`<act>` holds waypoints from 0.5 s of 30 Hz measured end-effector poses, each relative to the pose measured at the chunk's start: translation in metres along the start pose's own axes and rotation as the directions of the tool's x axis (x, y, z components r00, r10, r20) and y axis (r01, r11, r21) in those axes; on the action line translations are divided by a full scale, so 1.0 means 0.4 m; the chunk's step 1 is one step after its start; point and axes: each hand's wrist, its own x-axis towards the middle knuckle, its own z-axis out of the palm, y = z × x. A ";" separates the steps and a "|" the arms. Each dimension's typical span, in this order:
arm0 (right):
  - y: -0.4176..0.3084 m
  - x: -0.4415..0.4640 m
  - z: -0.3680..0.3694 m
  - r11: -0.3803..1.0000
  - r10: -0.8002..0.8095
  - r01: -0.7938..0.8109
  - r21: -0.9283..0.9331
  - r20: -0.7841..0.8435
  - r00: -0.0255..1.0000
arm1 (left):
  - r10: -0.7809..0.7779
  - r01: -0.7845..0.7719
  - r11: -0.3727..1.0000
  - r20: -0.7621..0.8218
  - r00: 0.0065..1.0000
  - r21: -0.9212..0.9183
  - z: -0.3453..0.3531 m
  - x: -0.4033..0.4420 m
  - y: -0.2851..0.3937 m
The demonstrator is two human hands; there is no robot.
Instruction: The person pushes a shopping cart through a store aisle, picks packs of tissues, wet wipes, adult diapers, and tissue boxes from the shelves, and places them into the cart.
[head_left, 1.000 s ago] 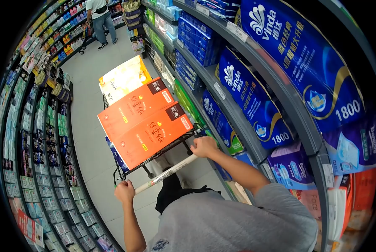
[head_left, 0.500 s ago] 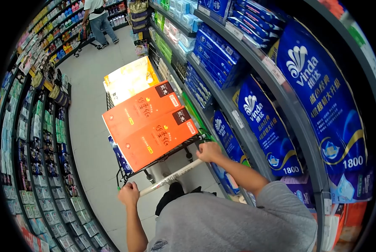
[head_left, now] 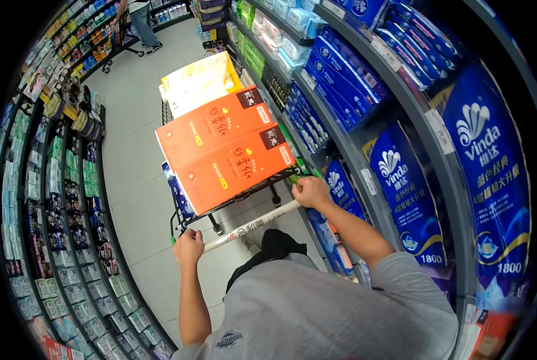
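Both my hands are on the pale bar handle [head_left: 250, 226] of a shopping cart. My left hand [head_left: 188, 246] wraps round its left end, and my right hand [head_left: 311, 192] grips the right end. Beyond the handle, two orange boxes [head_left: 220, 150] lie side by side across the top of the cart. A yellow-and-white box [head_left: 199, 84] sits farther forward, its top bright with glare. Under the orange boxes, at the left, part of a blue package [head_left: 180, 192] shows. Most of the cart's dark wire basket is hidden by the boxes.
Close on the right runs a shelf of blue Vinda tissue packs [head_left: 400, 192]. Shelves of small packaged goods [head_left: 70, 258] curve along the left. Grey floor tiles [head_left: 127, 150] lie between. At the far end a person [head_left: 141, 27] stands beside another cart [head_left: 117, 43].
The shelves on the right have shifted right and downward in view. The cart and its boxes appear slightly higher and more to the right. The far person sits higher, partly cut off.
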 end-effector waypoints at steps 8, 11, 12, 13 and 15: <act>-0.006 0.167 0.033 0.997 -0.078 0.079 0.001 -0.132 0.988 | -0.029 0.029 1.000 -0.019 0.999 0.001 -0.037 0.180 0.043; -0.009 0.237 0.043 0.995 -0.093 0.096 0.010 -0.158 0.983 | -0.035 0.035 0.999 -0.017 0.999 0.002 -0.043 0.251 0.051; -0.010 0.261 0.043 0.995 -0.093 0.095 0.009 -0.156 0.983 | -0.031 0.031 1.000 -0.024 0.999 0.002 -0.046 0.275 0.058; -0.011 0.284 0.042 0.996 -0.088 0.091 0.011 -0.152 0.984 | -0.029 0.029 1.000 -0.026 0.999 0.002 -0.051 0.297 0.066; -0.016 0.330 0.047 0.996 -0.084 0.087 0.014 -0.144 0.986 | -0.011 0.012 1.000 -0.037 0.999 0.004 -0.057 0.345 0.073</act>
